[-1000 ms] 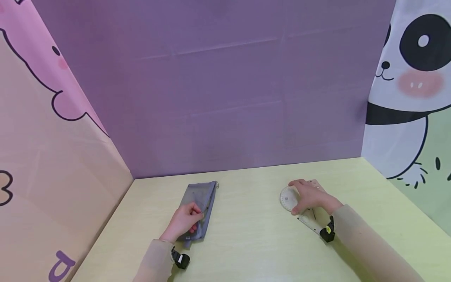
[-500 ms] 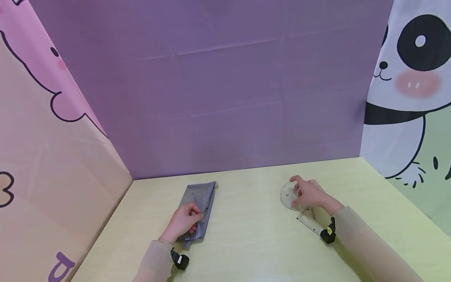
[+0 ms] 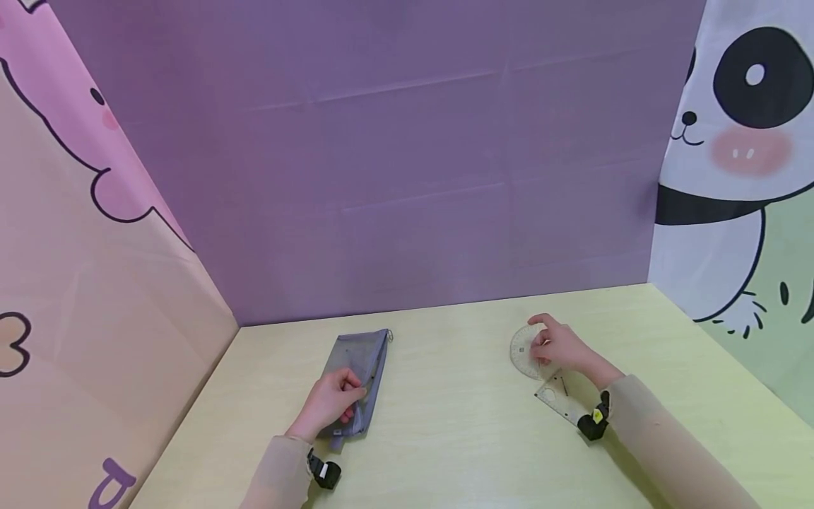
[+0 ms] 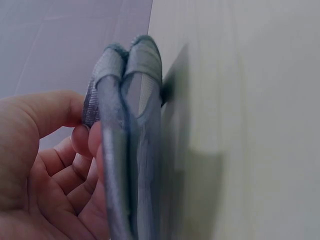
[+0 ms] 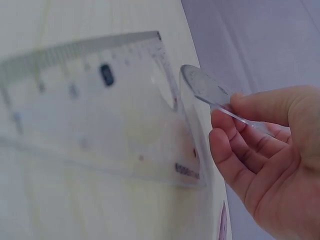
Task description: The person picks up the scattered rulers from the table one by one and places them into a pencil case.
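My left hand [image 3: 331,397] rests over a grey-blue mesh zip pouch [image 3: 351,350] on the table. In the left wrist view, thumb and fingertips pinch the edge strip of the pouch [image 4: 150,155], which shows two layers side by side. Farther right, my right hand [image 3: 564,350] pinches a clear round-edged protractor [image 3: 521,349] between thumb and fingers. Seen from the right wrist, the protractor [image 5: 206,86] is tilted, its curved end pointing away from the palm. Beneath the right wrist lies a clear ruler-marked plate [image 5: 100,125] with a rounded cutout, partly covered by the hand.
The pale wooden table [image 3: 445,396] meets a purple cloth backdrop [image 3: 407,177]. A panda-printed panel [image 3: 718,240] closes off the right side, and a pink and beige printed panel [image 3: 127,318] the left. Each wrist wears a small black camera [image 3: 593,424].
My right fingers, spread across the protractor a second ago, have drawn together into a pinch, and the protractor has shifted slightly right. The left hand and pouch have stayed nearly still.
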Tool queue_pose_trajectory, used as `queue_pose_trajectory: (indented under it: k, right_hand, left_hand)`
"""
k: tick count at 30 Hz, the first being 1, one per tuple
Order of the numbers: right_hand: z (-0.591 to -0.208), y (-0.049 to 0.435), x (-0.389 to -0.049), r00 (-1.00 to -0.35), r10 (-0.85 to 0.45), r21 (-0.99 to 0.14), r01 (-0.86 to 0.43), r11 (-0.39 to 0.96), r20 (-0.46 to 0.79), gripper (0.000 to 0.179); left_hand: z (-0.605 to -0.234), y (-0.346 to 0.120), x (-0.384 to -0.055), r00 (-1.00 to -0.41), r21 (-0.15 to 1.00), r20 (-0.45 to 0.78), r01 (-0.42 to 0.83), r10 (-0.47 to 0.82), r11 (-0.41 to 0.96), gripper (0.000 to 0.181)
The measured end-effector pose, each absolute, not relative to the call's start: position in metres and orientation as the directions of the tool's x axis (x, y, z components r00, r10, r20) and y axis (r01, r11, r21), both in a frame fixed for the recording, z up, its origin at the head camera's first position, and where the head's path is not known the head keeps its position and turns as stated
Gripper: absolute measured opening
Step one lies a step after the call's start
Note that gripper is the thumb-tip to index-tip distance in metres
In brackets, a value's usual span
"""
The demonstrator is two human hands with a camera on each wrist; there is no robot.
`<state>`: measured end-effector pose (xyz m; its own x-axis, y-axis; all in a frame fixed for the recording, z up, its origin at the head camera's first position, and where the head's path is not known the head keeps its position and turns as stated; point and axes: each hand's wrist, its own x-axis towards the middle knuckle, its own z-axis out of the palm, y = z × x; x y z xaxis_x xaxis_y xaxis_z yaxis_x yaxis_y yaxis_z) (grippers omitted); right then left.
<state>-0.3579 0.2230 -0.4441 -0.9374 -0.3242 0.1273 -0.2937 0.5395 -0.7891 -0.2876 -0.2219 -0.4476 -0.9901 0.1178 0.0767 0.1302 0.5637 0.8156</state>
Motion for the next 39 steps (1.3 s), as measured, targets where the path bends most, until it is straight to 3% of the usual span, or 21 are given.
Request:
queue_pose_trajectory:
  k: [7,18,39]
  right_hand:
    - [-0.443,0.227,-0.357,-0.956,-0.284,-0.879,-0.199,0.434,0.076,0.057]
    - [-0.430,0.221,-0.354,-0.965,-0.259,-0.909,-0.143,0.391,0.040,0.056]
    - [-0.432,0.211,-0.365,-0.945,-0.325,-0.956,-0.139,0.260,0.049,0.058]
  left_hand:
    - [-0.448,-0.222,-0.288,-0.990,0.813,0.077,0.131,0.118,0.567,0.008]
    - [-0.447,-0.223,-0.289,-0.989,0.807,0.078,0.136,0.123,0.574,0.008]
    - [-0.445,-0.225,-0.286,-0.991,0.812,0.071,0.125,0.116,0.571,0.009]
